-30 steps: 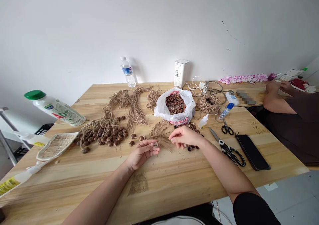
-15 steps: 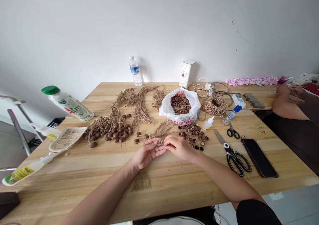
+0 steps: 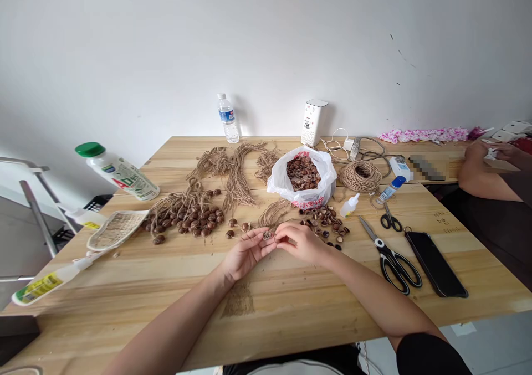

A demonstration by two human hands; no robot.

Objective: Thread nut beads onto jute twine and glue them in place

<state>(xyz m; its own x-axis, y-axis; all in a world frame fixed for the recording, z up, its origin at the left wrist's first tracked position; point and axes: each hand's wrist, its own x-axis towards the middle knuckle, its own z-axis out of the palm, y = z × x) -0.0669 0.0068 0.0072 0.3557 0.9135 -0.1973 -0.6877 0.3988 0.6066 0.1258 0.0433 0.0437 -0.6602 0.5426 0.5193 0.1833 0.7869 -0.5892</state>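
Observation:
My left hand point(image 3: 246, 255) is turned palm up over the table, holding a small nutshell half point(image 3: 267, 235) between thumb and fingers. Its hollow side appears to face up, with something pale inside. My right hand point(image 3: 305, 243) meets it there, thumb and fingertips pinched close beside the shell; what they grip is too small to make out. Just beyond lie twine strands point(image 3: 274, 213) and a few whole brown nuts point(image 3: 230, 234). Loose shell halves point(image 3: 328, 220) are scattered past my right hand, below a white plastic bag point(image 3: 279, 182) full of shells.
Nuts on twine loops point(image 3: 195, 220) are heaped at left, near a woven tray point(image 3: 118, 231) and a green-capped bottle point(image 3: 133, 179). To the right are a twine coil point(image 3: 359, 176), glue bottle point(image 3: 349, 205), large scissors point(image 3: 390, 258) and phone point(image 3: 438, 264). A co-worker's arm point(image 3: 484, 173) rests far right.
The view has shifted slightly, so the whole scene sits a little further right. Both hands keep nearly the same pose around the shell; the right fingertips have moved only slightly.

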